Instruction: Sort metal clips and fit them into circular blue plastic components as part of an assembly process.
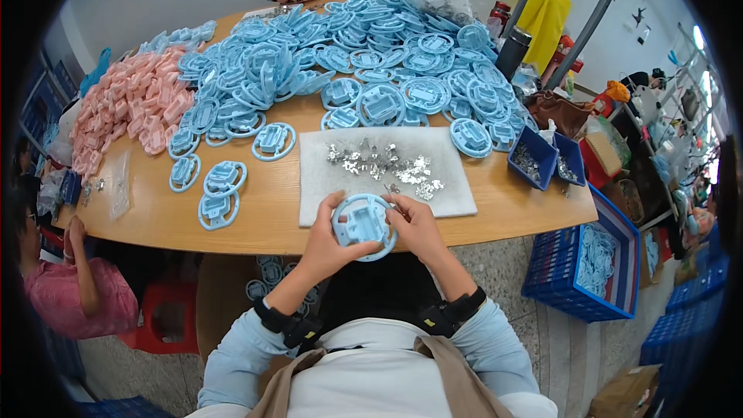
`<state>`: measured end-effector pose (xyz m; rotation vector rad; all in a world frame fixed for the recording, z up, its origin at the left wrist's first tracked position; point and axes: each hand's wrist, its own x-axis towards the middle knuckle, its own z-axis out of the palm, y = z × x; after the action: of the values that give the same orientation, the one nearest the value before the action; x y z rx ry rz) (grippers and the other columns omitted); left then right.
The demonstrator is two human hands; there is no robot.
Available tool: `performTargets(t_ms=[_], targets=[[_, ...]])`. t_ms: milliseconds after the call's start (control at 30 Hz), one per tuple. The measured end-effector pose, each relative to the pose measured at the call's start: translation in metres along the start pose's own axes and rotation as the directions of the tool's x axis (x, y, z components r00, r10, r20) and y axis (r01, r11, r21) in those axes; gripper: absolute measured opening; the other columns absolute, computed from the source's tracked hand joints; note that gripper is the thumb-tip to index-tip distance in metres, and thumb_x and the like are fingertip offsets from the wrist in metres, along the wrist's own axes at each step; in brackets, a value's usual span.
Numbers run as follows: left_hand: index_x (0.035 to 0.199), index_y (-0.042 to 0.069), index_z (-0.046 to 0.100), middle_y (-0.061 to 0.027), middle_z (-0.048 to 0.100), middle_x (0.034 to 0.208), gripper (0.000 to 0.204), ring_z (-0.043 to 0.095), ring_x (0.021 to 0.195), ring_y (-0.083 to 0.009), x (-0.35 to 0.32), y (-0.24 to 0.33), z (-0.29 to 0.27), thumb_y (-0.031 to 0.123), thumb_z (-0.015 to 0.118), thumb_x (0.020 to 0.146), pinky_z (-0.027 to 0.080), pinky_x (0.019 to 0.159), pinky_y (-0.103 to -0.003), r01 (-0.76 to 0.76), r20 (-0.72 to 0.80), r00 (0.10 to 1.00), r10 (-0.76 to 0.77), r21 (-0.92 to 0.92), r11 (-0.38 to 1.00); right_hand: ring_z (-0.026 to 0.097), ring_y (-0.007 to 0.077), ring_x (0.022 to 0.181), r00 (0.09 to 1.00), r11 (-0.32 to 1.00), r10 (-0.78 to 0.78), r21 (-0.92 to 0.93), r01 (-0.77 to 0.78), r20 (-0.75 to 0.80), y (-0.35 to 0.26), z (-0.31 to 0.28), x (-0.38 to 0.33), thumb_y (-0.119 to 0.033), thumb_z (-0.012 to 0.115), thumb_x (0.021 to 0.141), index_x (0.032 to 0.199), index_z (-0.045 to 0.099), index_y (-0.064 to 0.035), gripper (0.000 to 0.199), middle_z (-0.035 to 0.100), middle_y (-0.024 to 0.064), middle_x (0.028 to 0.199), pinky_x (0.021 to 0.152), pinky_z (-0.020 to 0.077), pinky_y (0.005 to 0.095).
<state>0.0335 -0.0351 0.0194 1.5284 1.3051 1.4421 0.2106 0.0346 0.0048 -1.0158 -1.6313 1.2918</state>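
A light-blue plastic wheel-shaped part, a ring with a boxy compartment in its middle, is held over the table's front edge. My left hand wraps round its left side, thumb across the lower rim. My right hand is at the upper right rim, its fingertips pinched on a small metal piece too tiny to make out fully. Just beyond both hands lies a white foam mat, with shiny small metal clips scattered over it.
A large heap of blue wheel parts covers the table's far side, with pink plastic parts at left. Blue bins of small metal pieces stand at the right edge, above a blue crate. Other people sit at left and far side.
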Motion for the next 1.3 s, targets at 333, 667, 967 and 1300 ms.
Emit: performTargets(t_ms=[333,667,967,1300], targets=[[0.097,-0.001,0.066,-0.0042,0.064,0.081,0.032,0.062,0.073,-0.0092,0.034,-0.009,-0.04,0.026,0.072,0.081,0.052,0.064,-0.022,0.807,0.591,0.534,-0.604,-0.145,0.572,0.058,0.0081,0.067,1.0,1.0,-0.024,0.008,0.024,-0.009,-0.014,0.003,-0.02,-0.008,0.055,0.089,0.11,0.062,0.0006,0.024,0.065,0.0064,0.076,0.061,0.0461,0.0235],[0.083,-0.001,0.069,-0.0031,0.063,0.069,0.03,0.057,0.062,-0.0094,0.068,-0.001,-0.047,0.026,0.078,0.075,0.044,0.056,-0.023,0.637,0.561,0.605,-0.565,0.085,0.766,0.056,0.0061,0.074,0.988,0.994,0.105,-0.001,-0.106,0.117,0.0,0.003,-0.007,-0.011,0.056,0.09,0.107,0.063,0.0027,0.023,0.064,0.0011,0.08,0.065,0.0464,0.0223],[0.088,0.0,0.068,-0.0048,0.064,0.072,0.033,0.058,0.064,-0.0116,0.104,-0.008,-0.052,0.03,0.077,0.075,0.046,0.058,-0.026,0.491,0.523,0.694,-0.495,0.159,0.857,0.059,0.0357,0.081,0.972,0.645,-0.209,-0.731,0.223,0.111,-0.007,-0.013,0.146,-0.015,0.059,0.079,0.083,0.066,-0.0037,0.014,0.062,0.0156,0.087,0.074,0.0477,0.0435],[0.096,0.0,0.062,-0.0151,0.06,0.096,0.054,0.056,0.094,-0.0313,0.083,-0.015,-0.052,0.046,0.072,0.07,0.045,0.083,-0.039,-0.311,0.298,0.936,0.187,0.455,0.834,0.059,0.0347,0.075,0.913,0.494,-0.265,-0.77,0.404,0.309,-0.041,-0.021,0.111,-0.01,0.055,0.083,0.082,0.059,-0.0036,0.007,0.057,0.013,0.086,0.065,0.0461,0.0436]])
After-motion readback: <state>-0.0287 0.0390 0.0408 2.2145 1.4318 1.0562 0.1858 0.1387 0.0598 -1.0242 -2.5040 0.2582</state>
